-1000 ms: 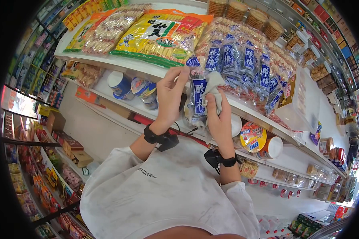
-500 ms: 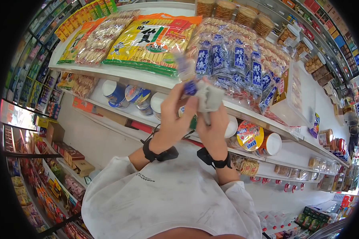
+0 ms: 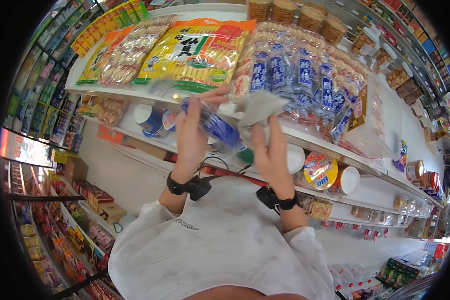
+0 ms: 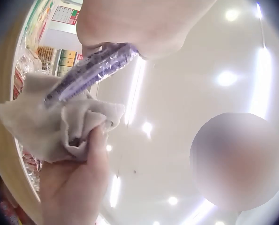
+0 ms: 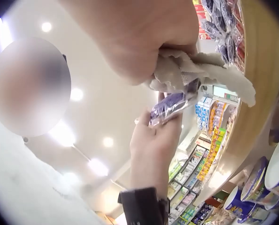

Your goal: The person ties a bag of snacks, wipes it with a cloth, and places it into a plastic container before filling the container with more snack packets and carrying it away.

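A clear plastic packet with a blue label [image 3: 222, 131] is gripped by my left hand [image 3: 189, 145], tilted in front of the shelf edge and blurred by motion. My right hand [image 3: 274, 162] holds a crumpled grey cloth [image 3: 261, 107] just to the right of it. In the left wrist view the packet [image 4: 90, 75] overlaps the spread cloth [image 4: 31, 124], and the right thumb bunches part of the fabric. From the right wrist, left fingers curl round the packet [image 5: 170, 107], close below the cloth [image 5: 205, 70].
Similar blue-labelled packets [image 3: 305, 70] are piled on the shelf, right of a large yellow snack bag [image 3: 197, 52]. A clear plastic bin [image 3: 375, 117] stands beside them. Noodle tubs [image 3: 320, 170] line the lower shelf, under the white shelf edge [image 3: 330, 140].
The packet stood upright against the cloth, then tipped as both hands came together. Now the hands are farther apart, the left one shifted left with the packet slanted.
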Demonstrator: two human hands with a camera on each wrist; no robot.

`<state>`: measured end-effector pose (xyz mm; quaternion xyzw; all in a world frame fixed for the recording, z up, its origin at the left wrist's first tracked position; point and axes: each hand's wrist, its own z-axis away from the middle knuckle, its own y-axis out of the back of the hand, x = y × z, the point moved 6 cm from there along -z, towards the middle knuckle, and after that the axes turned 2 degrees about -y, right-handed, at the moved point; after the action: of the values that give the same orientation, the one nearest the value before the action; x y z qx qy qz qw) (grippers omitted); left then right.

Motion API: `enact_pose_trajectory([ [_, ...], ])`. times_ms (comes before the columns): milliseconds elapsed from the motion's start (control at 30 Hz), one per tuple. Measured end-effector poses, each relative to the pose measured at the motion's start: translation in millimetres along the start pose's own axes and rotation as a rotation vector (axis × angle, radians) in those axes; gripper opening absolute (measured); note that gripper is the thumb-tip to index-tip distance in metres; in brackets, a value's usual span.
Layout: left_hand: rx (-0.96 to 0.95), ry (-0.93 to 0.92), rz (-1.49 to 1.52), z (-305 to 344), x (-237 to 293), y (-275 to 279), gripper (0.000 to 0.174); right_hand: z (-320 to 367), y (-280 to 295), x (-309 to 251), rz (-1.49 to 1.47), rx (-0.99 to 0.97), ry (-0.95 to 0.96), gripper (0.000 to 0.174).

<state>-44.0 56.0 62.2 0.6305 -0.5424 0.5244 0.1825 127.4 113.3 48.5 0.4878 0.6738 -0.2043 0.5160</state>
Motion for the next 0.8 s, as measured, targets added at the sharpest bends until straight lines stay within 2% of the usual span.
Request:
enact_pose_trajectory([
  [33,-0.031,-0.026,-0.104,3,3,-5,0.059,-6,1,-9,-0.163,0.001,0.027,0.041],
  [67,-0.062,-0.048,-0.205,7,4,-13,0.058,-5,-8,-10,-0.165,-0.065,0.018,0.044],
  [100,-0.002,0.074,-0.061,14,-4,-16,0.054,-2,-17,-10,-0.163,-0.129,0.006,0.046],
  [167,0.025,0.069,-0.147,13,-7,-13,0.052,-1,-30,-10,-0.188,-0.242,-0.038,0.053],
  [233,0.085,0.065,-0.162,9,-6,-10,0.050,5,-34,2,-0.225,-0.296,-0.113,0.049],
  [367,0.003,0.203,-0.158,13,-21,3,0.059,12,-34,5,-0.206,-0.344,-0.270,0.042],
  [433,0.023,0.273,-0.073,13,-31,6,0.059,16,-32,11,-0.251,-0.323,-0.299,0.041],
  [533,0.034,0.237,-0.164,17,-31,2,0.064,17,-19,23,-0.246,-0.246,-0.319,0.041],
  [567,-0.016,0.269,0.003,16,-32,-3,0.046,19,-11,27,-0.229,-0.218,-0.327,0.042],
  [667,-0.135,0.123,-0.388,23,-26,-19,0.034,23,4,37,-0.228,-0.001,-0.291,0.045],
  [700,-0.121,0.137,-0.361,25,-32,-18,0.044,24,5,30,-0.197,-0.007,-0.243,0.046],
  [767,-0.096,0.068,-0.327,24,-39,-12,0.048,23,7,12,-0.140,-0.024,-0.144,0.049],
  [800,-0.083,0.036,-0.313,23,-38,-9,0.050,26,6,10,-0.134,-0.037,-0.160,0.047],
])
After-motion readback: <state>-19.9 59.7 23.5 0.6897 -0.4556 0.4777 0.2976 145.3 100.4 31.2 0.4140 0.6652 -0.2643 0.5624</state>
